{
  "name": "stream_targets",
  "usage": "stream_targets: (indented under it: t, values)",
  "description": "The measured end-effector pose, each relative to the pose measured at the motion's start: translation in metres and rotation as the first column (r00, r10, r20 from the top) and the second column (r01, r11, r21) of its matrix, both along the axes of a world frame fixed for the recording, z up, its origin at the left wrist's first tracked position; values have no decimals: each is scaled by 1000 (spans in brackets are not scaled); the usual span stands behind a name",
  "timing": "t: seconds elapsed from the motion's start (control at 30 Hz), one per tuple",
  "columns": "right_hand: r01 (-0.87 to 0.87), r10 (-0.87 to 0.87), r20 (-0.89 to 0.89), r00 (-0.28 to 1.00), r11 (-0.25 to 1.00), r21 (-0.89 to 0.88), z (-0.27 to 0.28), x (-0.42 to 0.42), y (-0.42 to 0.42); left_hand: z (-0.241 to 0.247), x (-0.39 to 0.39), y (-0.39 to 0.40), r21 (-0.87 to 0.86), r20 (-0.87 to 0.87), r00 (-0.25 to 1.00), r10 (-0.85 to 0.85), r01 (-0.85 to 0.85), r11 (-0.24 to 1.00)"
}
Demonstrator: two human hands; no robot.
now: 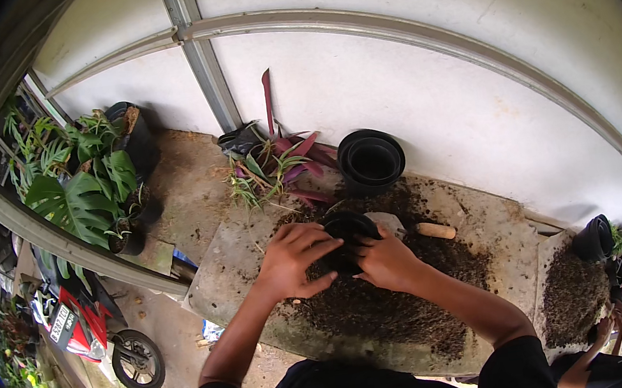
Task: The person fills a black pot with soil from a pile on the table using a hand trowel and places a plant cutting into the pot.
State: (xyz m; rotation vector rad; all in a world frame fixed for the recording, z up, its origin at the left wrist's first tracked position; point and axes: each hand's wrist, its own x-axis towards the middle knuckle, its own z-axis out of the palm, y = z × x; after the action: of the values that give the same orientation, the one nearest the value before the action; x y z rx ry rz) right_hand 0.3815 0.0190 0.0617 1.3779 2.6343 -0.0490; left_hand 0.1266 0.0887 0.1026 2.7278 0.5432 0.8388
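Note:
A black plastic plant pot (347, 225) stands among dark potting soil (397, 312) on a stone-like tabletop. On its right side my right hand (387, 260) grips the pot, with fingers at or over its rim. My left hand (300, 260) is beside the pot's left side, fingers spread and the thumb apart; contact with the pot is unclear. Just right of the pot lies a trowel, its wooden handle (436, 230) showing and its blade (386, 221) partly behind my right hand. The pot's inside is too dark to tell.
Nested black pots (371, 161) stand by the white wall, beside uprooted purple and green plants (295, 163). Potted monstera (77, 207) is at left, near a metal beam (76, 242). A red motorcycle (84, 330) is parked below. At far right are a co-worker's hands (605, 326), more soil and pots.

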Motion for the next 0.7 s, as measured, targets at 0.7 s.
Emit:
stream_targets:
  t: [0.7]
  values:
    - [-51,53,-49,997,998,35,7,-6,3,-14,3,5,145,-679,734,-25,167,975]
